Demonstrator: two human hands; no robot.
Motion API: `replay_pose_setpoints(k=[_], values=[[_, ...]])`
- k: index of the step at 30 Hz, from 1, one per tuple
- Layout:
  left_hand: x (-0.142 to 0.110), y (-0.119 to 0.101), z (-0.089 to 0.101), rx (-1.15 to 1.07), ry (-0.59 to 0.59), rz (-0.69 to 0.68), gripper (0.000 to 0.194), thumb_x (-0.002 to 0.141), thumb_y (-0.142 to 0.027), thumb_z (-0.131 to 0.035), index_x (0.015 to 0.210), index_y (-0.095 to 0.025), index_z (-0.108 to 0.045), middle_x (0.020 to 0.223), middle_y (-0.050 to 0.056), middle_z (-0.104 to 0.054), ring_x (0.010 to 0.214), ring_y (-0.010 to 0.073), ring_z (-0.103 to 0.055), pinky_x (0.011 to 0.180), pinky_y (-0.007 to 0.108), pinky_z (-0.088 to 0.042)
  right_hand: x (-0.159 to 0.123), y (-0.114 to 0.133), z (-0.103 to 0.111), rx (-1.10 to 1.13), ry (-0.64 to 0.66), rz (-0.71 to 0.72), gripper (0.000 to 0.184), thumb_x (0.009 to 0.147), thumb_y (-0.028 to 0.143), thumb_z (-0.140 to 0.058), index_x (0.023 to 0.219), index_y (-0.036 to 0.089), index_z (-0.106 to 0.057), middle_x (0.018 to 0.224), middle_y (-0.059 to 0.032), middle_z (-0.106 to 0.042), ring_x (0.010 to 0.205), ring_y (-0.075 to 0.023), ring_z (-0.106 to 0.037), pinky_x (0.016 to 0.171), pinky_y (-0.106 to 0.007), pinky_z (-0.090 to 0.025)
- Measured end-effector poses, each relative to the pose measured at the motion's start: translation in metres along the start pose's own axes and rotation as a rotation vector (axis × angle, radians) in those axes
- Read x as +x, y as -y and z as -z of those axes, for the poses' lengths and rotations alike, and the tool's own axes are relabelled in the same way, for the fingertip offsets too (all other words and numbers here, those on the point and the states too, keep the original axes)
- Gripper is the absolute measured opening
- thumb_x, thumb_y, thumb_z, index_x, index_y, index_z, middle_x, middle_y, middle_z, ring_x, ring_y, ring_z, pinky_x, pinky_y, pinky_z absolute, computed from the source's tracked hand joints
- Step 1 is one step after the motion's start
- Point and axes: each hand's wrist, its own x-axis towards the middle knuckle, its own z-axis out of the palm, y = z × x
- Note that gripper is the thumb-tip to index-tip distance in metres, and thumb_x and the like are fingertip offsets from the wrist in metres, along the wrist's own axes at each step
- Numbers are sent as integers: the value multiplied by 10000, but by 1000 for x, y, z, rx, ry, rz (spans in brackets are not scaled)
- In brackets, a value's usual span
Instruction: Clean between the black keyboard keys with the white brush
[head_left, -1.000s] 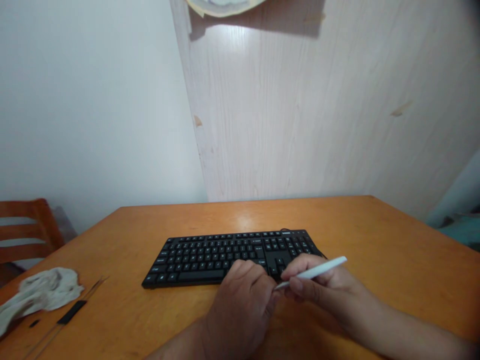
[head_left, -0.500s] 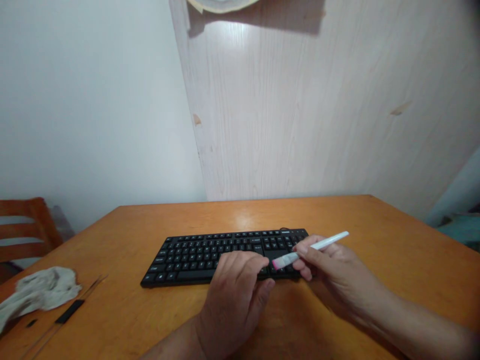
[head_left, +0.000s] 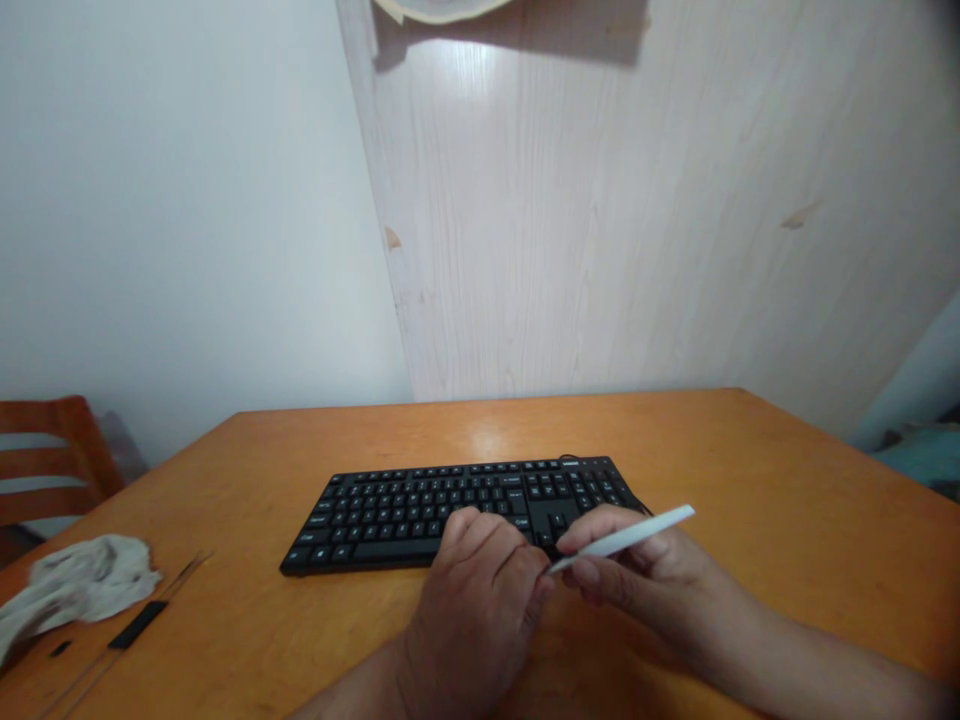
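Note:
My right hand (head_left: 637, 565) holds a small white-handled brush (head_left: 637, 533) between thumb and fingers, its handle slanting up to the right. The brush's tip points down-left and meets the fingers of my left hand (head_left: 480, 600). Closed, with thumb and index finger pinched at that tip, my left hand hides the bristles. Both hands are over the front edge of a black keyboard (head_left: 390, 549), which lies flat and is partly covered by them toward its right half.
A crumpled pale cloth (head_left: 97, 580) lies on the wooden table (head_left: 750, 480) at the left. Close to it are a thin wire-like item with a black band (head_left: 139, 625) and a small black piece (head_left: 61, 648). A wooden chair (head_left: 56, 455) stands beyond the left edge.
The brush has turned and dropped slightly, so its pinkish bristles no longer show. My right hand has moved down-left to meet my left hand, whose thumb and index finger have closed on the tip.

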Motion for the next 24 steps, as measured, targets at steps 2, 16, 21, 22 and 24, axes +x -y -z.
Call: replay_pose_setpoints(k=[2,16,21,22,24], values=[[-1,1,0,-14,20,24,249,1001,-242,-401,825,-176,-564,824,47,-593,812,213,-486,791,412,-346,2,0,3,18,13,18,176,813,357,-770,917,228,-712,726,2,-648,687,-119,-550,639,-246,-420],[-1,3,3,-16,-82,91,276,963,-289,-524,1212,-173,-542,1125,89,-641,1004,245,-539,917,437,-358,14,-7,15,170,-121,-35,152,884,330,-698,856,190,-645,767,-21,-683,656,-109,-577,592,-228,-419],[2,-3,6,39,-80,-16,388,949,-411,-557,1261,-180,-547,1113,88,-660,1007,255,-556,920,439,-350,10,-9,10,105,8,13,163,899,326,-677,841,177,-647,753,-24,-676,672,-131,-592,612,-264,-446],[3,-4,5,39,-55,-3,332,959,-399,-539,1216,-190,-574,1051,74,-667,967,246,-559,898,433,-352,10,-8,9,99,24,14,162,901,327,-675,849,176,-648,753,-27,-678,674,-135,-597,609,-267,-448],[4,-4,4,43,-11,39,206,980,-345,-502,1076,-206,-620,920,44,-654,881,226,-549,857,424,-346,8,-6,6,87,40,5,159,900,327,-678,869,173,-651,770,-39,-692,677,-138,-605,605,-267,-451]])
